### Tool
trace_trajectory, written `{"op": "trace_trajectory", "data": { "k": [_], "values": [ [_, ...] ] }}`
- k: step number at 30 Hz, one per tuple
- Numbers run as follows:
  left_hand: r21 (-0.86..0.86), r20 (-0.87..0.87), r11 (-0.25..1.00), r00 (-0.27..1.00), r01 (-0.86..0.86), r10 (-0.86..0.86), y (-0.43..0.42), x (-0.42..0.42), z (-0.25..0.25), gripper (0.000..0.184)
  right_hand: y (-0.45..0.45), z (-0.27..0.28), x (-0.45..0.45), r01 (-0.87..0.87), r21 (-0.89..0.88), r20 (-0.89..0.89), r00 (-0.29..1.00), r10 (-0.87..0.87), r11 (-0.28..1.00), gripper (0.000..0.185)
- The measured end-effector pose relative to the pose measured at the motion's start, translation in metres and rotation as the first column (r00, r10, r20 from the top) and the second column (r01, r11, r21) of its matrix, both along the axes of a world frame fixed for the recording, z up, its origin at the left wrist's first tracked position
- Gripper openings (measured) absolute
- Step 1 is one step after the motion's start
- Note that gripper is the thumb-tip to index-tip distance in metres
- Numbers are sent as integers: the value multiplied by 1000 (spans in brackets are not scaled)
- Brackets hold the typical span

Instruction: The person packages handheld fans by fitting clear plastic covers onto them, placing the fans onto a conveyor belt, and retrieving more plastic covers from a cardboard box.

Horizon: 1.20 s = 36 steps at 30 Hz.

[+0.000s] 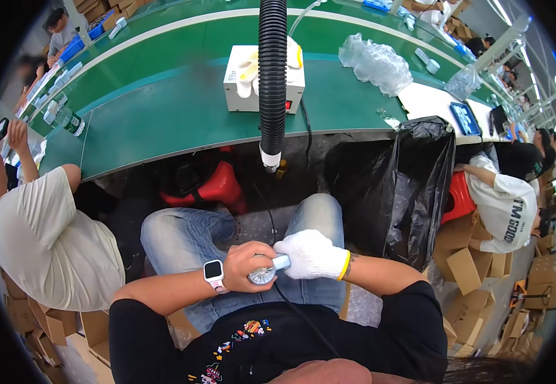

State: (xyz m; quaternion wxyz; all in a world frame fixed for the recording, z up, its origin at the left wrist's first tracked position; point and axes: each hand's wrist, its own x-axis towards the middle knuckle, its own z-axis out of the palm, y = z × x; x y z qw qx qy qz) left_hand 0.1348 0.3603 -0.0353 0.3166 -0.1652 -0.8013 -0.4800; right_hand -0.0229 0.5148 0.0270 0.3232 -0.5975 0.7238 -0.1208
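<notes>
A small pale-blue handheld fan [262, 275] with a round, ribbed clear-looking face is held over my lap. My left hand [244, 264], bare with a smartwatch [214, 270] at its wrist, is wrapped around the fan's round head. My right hand [310, 254] wears a white knit glove with a yellow cuff and is closed around the fan's handle [281, 262]; its fingertips are mostly hidden. A thin black cable [303, 318] passes just under the hands.
A black ribbed hose [273, 77] hangs ahead, before a white box [239, 96] with gloves on top. Plastic bags [377, 64] lie on the green bench [182, 96]. A black bin bag [418, 192] stands right. Co-workers sit on both sides, near cardboard boxes [473, 269].
</notes>
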Motion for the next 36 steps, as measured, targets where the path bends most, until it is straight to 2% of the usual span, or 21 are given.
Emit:
{"op": "trace_trajectory", "data": {
  "k": [3, 6, 7, 8, 9, 12, 14, 15, 16, 17, 18, 22, 24, 26, 27, 29, 30, 31, 34, 35, 36],
  "values": [
    [4, 102, 1000, 994, 25, -25, -13, -13, 10, 47, -6, 1, -11, -11, 44, -31, 999, 13, 999, 32],
    [32, 206, 999, 978, 29, -34, -41, -22, 29, 50, -10, 11, -26, 143, -204, 311, 948, -74, 969, 45],
    [60, 263, 998, 964, 24, -39, -53, -22, 35, 52, -10, 11, -35, 143, -205, 310, 948, -75, 968, 45],
    [88, 321, 996, 946, 19, -46, -64, -19, 37, 55, -9, 10, -46, 264, -341, 380, 917, -125, 902, 48],
    [277, 349, 953, 937, -120, 16, -71, -11, 37, 55, -8, 9, -58, 384, -458, 454, 876, -161, 802, 51],
    [701, 315, 562, 898, -438, 307, -110, 5, 22, 52, 5, -11, -120, 714, -503, 486, 699, -524, 486, 43],
    [867, 292, 292, 887, -403, 357, -148, 13, 40, 49, 14, -16, -163, 737, -604, 411, 615, -673, 304, 37],
    [793, 263, 389, 839, -469, 476, -171, 11, 40, 48, 15, -13, -184, 710, -660, 349, 579, -737, 245, 36],
    [704, 211, 463, 781, -539, 587, -191, 2, 41, 47, 12, -3, -205, 487, -820, 64, 599, -798, 300, 35],
    [381, 174, 590, 682, -712, 710, -203, -12, 57, 46, 2, 10, -222, 229, -893, -219, 530, -819, 387, 33],
    [1, 81, 591, 589, -807, 804, -217, -28, 77, 46, -14, 22, -238, 207, -892, -253, 507, -824, 402, 33],
    [-458, -113, 551, 660, -698, 742, -285, -132, 104, 48, -91, 67, -315, 28, -855, -461, 418, -783, 519, 28],
    [-576, -167, 484, 674, -659, 720, -340, -183, 86, 52, -127, 81, -352, 7, -844, -488, 406, -772, 537, 27],
    [-676, -130, 403, 638, -617, 759, -394, -219, 68, 53, -156, 92, -380, 69, -826, -538, 198, -819, 559, 28],
    [-678, -129, 402, 638, -616, 759, -417, -229, 66, 53, -169, 95, -390, 70, -826, -537, 200, -819, 559, 28],
    [-684, -60, 313, 478, -659, 876, -446, -243, 62, 58, -185, 96, -405, 267, -706, -637, 166, -753, 656, 32],
    [-684, -55, 323, 488, -654, 871, -448, -248, 56, 58, -186, 96, -411, 367, -630, -686, 152, -712, 685, 34],
    [-722, -119, 206, 411, -660, 904, -443, -252, 55, 60, -184, 96, -413, 380, -624, -690, 143, -709, 683, 34],
    [-776, -257, -26, 279, -631, 925, -421, -254, 51, 63, -174, 90, -406, 159, -800, -533, 254, -807, 579, 40],
    [-747, -246, -16, 254, -665, 935, -409, -252, 56, 62, -167, 100, -393, 163, -804, -527, 246, -813, 571, 40],
    [-718, -232, -8, 229, -696, 945, -394, -246, 60, 61, -152, 115, -365, 306, -827, -315, 442, -840, 471, 38]
  ]
}}
